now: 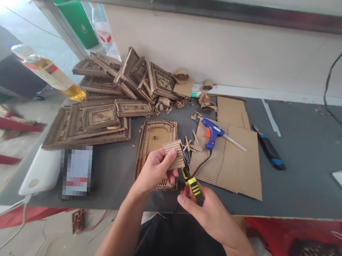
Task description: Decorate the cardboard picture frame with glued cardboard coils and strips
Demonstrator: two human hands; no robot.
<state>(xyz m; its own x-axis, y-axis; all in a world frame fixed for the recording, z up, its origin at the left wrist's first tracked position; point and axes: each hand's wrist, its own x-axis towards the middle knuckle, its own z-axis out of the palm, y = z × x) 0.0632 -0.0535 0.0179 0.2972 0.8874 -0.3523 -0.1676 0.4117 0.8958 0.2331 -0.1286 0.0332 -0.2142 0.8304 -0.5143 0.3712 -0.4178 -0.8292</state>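
My left hand (156, 167) pinches a small piece of corrugated cardboard (173, 150) between thumb and fingers. In my right hand (205, 207) are scissors (192, 184) with yellow-and-black handles, their dark blades at the right edge of that piece. Beneath my left hand lies a cardboard frame (142, 149) with layered corrugated borders, partly hidden by the hand. Thin cardboard strips (188, 142) are scattered just right of it. A blue glue gun (214, 132) with a clear glue stick rests on a larger corrugated cardboard sheet (239, 155).
Several stacked cardboard frames (99, 118) fill the table's left and back. A bottle of yellow liquid (51, 74) stands at the left edge, near a white power strip (42, 170) and a phone-like object (77, 172), blurred out. A utility knife (268, 147) lies right of the sheet.
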